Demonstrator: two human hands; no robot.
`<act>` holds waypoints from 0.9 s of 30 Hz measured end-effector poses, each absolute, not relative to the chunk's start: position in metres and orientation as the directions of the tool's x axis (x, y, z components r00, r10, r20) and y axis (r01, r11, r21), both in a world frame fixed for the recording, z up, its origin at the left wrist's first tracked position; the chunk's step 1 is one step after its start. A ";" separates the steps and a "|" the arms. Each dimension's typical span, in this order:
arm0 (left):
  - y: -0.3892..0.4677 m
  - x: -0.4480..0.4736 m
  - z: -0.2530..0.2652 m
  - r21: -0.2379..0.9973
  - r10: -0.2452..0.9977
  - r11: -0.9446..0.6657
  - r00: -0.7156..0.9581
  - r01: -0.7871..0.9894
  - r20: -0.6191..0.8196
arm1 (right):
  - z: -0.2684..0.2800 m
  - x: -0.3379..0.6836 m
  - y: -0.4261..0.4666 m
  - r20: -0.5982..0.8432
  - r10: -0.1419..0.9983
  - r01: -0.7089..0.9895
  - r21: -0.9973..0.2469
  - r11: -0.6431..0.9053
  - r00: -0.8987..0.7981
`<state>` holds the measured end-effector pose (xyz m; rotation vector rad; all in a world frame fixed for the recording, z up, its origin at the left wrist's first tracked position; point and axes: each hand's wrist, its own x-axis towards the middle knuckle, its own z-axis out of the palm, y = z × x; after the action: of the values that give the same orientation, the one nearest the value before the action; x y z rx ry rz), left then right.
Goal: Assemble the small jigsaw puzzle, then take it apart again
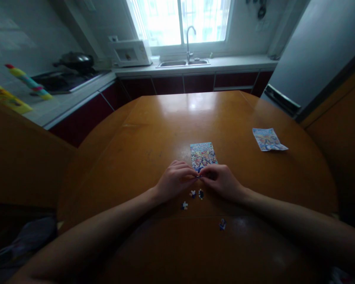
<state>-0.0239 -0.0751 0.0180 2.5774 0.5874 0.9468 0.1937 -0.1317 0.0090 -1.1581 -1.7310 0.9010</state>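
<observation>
A partly assembled jigsaw puzzle (204, 153) with a crowded colourful picture lies flat on the wooden table. At its near edge my left hand (175, 178) and my right hand (223, 182) meet, fingertips pinched together on a small dark puzzle piece (198, 176). The fingers hide most of that piece, and I cannot tell whether it touches the puzzle. Just below the hands are a white-and-blue loose piece (193, 193) and a dark loose piece (201, 194). Another loose piece (184, 205) is nearer my left forearm, and one more piece (222, 224) lies closer to me.
A creased picture sheet (268, 139) rests to the right on the table (154, 134). Beyond stand a counter with a sink (171, 63), a microwave (131, 53) and a wok (76, 62) on the stove. A fridge (316, 51) is at the right.
</observation>
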 end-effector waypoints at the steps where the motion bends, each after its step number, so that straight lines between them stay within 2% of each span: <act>1: -0.075 -0.024 0.018 0.440 0.489 -0.857 0.692 0.268 0.531 | 0.010 0.193 -0.132 0.242 0.947 0.328 -0.895 0.302 -0.212; 13: -0.076 -0.024 0.020 0.379 0.531 -0.844 0.693 0.380 0.487 | 0.015 0.193 -0.132 0.142 0.973 0.257 -0.948 0.187 -0.184; 19: -0.073 -0.026 0.020 0.373 0.592 -0.803 0.695 0.464 0.409 | 0.013 0.194 -0.130 0.235 0.967 0.334 -0.907 0.256 -0.103; 27: -0.068 -0.027 0.020 0.401 0.635 -0.759 0.720 0.513 0.280 | 0.013 0.195 -0.131 0.303 0.942 0.386 -0.859 0.336 -0.145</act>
<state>-0.0269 -0.0677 0.0196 2.6314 0.9011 0.5858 0.1955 -0.1309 0.0126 -1.1978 -1.7076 0.7825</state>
